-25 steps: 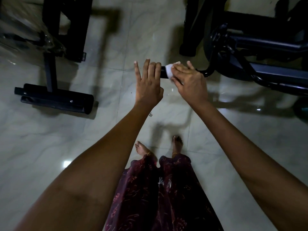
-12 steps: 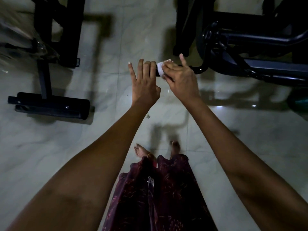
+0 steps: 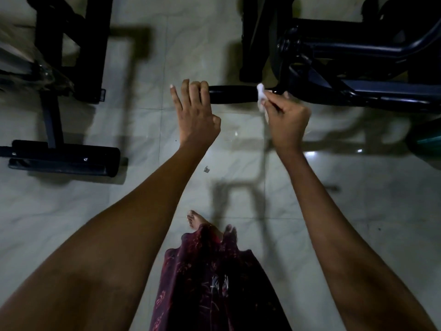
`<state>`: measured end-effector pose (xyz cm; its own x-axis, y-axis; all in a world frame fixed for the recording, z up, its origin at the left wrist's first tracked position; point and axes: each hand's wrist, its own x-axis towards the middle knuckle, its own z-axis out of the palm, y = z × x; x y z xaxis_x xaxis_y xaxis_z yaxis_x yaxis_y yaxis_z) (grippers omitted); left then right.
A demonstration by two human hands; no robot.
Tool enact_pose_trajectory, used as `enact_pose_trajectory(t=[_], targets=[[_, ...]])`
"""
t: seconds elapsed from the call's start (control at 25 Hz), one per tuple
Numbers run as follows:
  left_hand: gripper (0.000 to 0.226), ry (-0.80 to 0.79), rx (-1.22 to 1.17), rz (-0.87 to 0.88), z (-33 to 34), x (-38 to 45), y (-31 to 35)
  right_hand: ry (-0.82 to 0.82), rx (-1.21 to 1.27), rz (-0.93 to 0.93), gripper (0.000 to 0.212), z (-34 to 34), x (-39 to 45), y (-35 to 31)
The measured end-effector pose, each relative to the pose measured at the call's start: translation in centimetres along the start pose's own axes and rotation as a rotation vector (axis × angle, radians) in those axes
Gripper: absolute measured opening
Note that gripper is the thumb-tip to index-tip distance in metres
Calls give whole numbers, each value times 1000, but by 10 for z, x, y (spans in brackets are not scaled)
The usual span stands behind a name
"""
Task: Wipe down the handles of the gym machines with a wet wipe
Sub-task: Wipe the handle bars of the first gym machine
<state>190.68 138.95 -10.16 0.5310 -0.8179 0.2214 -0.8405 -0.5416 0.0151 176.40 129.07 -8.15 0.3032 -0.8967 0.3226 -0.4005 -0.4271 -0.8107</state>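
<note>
A black handle [image 3: 232, 94] sticks out leftward from the dark gym machine [image 3: 346, 68] at the upper right. My left hand [image 3: 194, 113] holds the handle's free end, three fingers curled over it and the little finger sticking out straight. My right hand [image 3: 285, 118] pinches a small white wet wipe [image 3: 260, 96] against the handle's inner end, close to where the bar bends into the frame. The stretch of handle between my hands is bare.
A black bench frame with a padded foot bar [image 3: 64, 158] stands at the left on the pale tiled floor [image 3: 71, 211]. A small scrap [image 3: 206, 169] lies on the tiles below my left wrist. My bare feet and a dark red patterned skirt [image 3: 210, 283] show at the bottom.
My right hand has slid the wipe rightward along the handle, away from my left hand, uncovering the black grip between them. My left hand has stayed on the handle's end.
</note>
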Motion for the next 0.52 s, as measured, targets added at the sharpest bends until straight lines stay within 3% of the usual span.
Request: enact_pose_trajectory(t=[0.12, 0.2, 0.32, 0.52], targets=[[72, -64, 25, 5, -1, 0, -1, 107, 740, 845, 14, 7, -30, -18], [75, -48, 69, 33, -1, 0, -2, 95, 1150, 1183, 13, 16, -35, -23], [79, -20, 72, 50, 0, 1, -4, 124, 1431, 1318, 23, 23, -16, -32], [78, 35, 10, 70, 5, 2, -5, -16, 1394, 1251, 29, 9, -4, -42]])
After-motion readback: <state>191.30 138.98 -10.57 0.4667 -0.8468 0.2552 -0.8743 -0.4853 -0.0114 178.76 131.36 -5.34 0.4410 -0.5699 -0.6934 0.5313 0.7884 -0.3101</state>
